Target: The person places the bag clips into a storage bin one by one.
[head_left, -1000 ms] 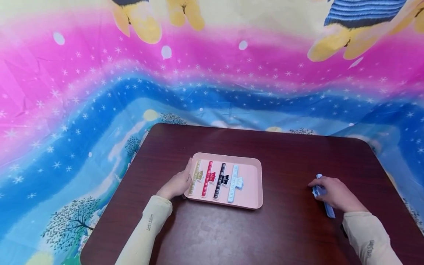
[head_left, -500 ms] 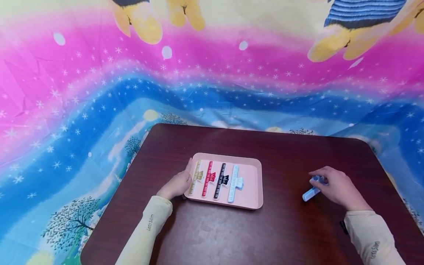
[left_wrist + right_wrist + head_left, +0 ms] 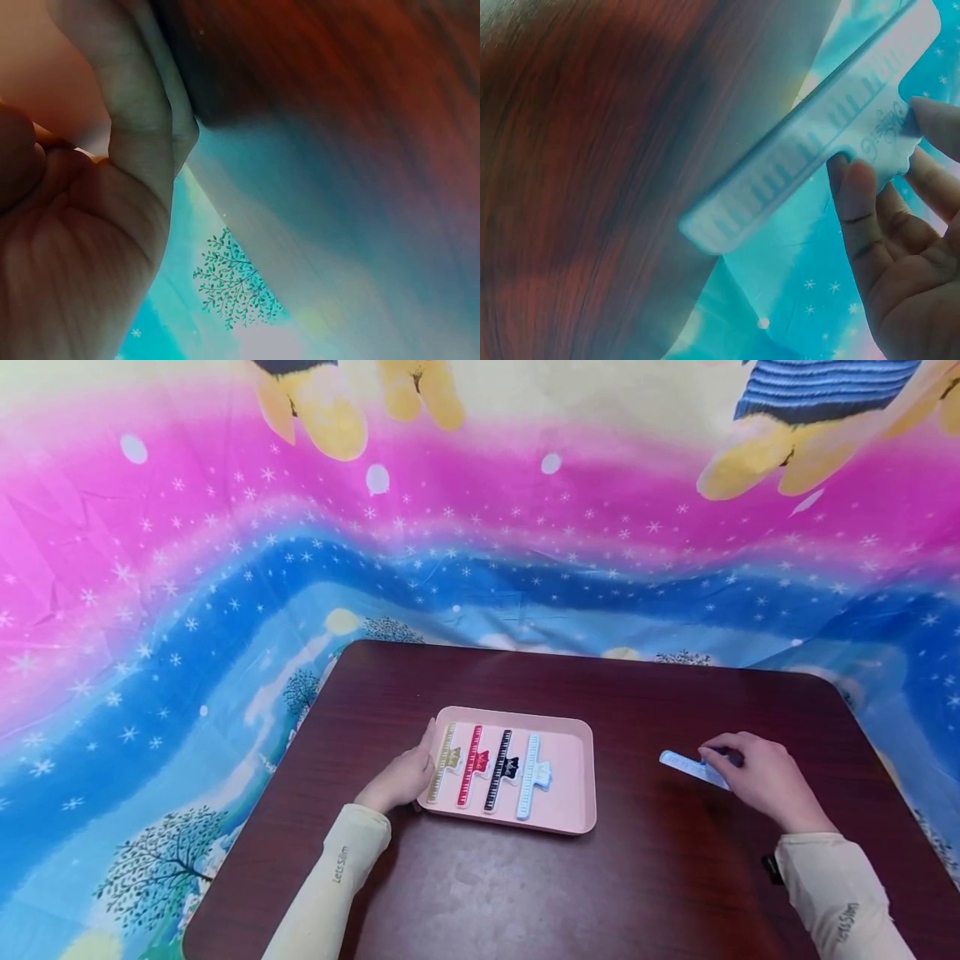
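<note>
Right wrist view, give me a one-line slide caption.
Right hand pinches the grip tab of a pale blue plastic ruler-marked clip above the dark reddish-brown wooden table.

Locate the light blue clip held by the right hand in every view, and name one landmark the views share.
Head: light blue clip at right, pinched by the right hand.
Left wrist: not in it.
Right wrist: light blue clip runs diagonally from centre to upper right, fingertips on its tab.
Shared landmark: dark wooden table.

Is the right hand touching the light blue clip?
Touching. The right wrist view shows the right hand pinching the light blue clip by its handle, fingertips pressed against it.
</note>
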`<state>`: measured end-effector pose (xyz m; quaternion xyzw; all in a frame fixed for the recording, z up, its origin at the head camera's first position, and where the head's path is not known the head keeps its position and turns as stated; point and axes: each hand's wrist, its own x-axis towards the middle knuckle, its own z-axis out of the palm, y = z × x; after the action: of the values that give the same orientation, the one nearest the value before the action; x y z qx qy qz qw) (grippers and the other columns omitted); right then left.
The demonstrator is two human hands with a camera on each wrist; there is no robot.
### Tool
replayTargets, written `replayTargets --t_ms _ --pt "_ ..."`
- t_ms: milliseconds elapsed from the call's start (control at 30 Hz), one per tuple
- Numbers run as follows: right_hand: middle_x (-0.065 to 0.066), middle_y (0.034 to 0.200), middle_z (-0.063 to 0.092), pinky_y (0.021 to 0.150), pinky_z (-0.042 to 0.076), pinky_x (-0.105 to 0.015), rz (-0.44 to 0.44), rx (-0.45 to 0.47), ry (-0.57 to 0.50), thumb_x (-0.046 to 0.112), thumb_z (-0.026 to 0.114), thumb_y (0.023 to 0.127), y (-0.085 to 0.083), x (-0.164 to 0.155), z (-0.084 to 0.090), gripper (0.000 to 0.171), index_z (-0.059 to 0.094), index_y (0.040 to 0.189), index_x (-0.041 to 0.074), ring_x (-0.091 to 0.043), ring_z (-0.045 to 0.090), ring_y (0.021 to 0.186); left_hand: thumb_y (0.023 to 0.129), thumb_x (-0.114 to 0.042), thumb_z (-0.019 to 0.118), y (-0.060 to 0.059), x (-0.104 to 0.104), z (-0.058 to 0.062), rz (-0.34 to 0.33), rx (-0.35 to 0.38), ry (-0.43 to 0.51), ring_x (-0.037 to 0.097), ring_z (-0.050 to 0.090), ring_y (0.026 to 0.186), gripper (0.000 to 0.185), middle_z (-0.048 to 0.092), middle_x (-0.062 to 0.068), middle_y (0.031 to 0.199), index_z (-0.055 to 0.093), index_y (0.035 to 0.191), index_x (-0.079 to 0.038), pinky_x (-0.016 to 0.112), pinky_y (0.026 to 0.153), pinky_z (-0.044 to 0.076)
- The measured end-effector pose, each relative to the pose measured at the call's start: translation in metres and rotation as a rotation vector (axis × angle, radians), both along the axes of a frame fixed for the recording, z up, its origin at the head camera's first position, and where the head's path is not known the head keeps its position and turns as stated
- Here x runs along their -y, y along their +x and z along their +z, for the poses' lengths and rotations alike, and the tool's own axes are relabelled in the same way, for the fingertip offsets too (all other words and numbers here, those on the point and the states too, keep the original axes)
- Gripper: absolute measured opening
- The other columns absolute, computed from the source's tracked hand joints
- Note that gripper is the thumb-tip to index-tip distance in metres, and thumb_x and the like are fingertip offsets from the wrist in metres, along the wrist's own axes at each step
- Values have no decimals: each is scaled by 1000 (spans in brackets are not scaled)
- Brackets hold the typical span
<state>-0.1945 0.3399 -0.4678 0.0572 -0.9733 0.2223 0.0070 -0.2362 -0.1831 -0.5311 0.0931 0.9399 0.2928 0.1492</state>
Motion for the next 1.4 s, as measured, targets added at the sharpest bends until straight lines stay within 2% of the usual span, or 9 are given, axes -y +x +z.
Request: replayTargets --t_ms 167,300,400,567,633,800,1033,1233,1400 --pt "-24 113 70 72 56 -51 -28 28 -16 37 65 102 2 3 2 38 74 119 4 -33 63 92 108 -15 35 1 1 0 -35 -59 -44 19 64 80 68 59 27 140 3 167 -7 45 97 52" --pt "-21 108 72 66 54 -39 -48 31 -33 39 65 102 3 5 4 41 73 120 4 -27 63 85 109 -17 34 2 1 0 -31 -36 -23 15 59 56 68 58 28 140 0 167 -9 39 84 54" --pt "-22 105 71 62 53 -34 -69 51 -60 43 63 103 2 6 5 46 71 122 2 -21 66 75 109 -18 33 2 1 0 -25 -27 -7 17 61 52 68 56 28 143 -1 168 -11 37 79 55" --pt "-26 104 71 64 58 -37 -98 84 -108 46 61 103 0 8 8 53 69 123 -3 -21 73 68 108 -17 36 2 1 0 -31 -74 -42 22 68 93 69 59 26 143 2 167 -7 43 100 52" --pt "-24 101 71 65 58 -37 -109 82 -114 46 62 103 0 8 8 53 69 122 -3 -21 74 68 108 -16 35 1 1 0 -32 -73 -36 24 69 91 68 62 27 137 2 167 -7 44 96 54" --pt "-20 96 72 62 55 -34 -128 58 -106 47 62 102 -2 7 8 55 69 121 -4 -20 70 67 110 -18 32 2 -1 -1 -13 -15 34 19 61 48 67 63 29 128 -2 168 -12 35 63 56" --pt "-16 91 72 56 50 -31 -131 15 -108 49 60 103 -3 8 7 55 71 117 -3 -19 64 68 111 -17 31 1 -2 0 -3 -14 51 18 61 46 67 60 30 133 -3 168 -13 32 57 54" --pt "-14 89 72 57 50 -33 -152 33 -147 50 58 103 -1 11 5 57 69 121 -4 -20 62 67 110 -17 31 2 0 1 -12 -24 14 17 64 57 67 61 27 135 -2 168 -10 37 75 58" --pt "-21 95 73 61 54 -33 -167 65 -184 50 57 104 -1 14 2 60 68 122 -6 -23 69 71 110 -17 31 3 1 1 -1 16 60 19 61 46 68 61 30 130 -4 168 -14 35 53 54"
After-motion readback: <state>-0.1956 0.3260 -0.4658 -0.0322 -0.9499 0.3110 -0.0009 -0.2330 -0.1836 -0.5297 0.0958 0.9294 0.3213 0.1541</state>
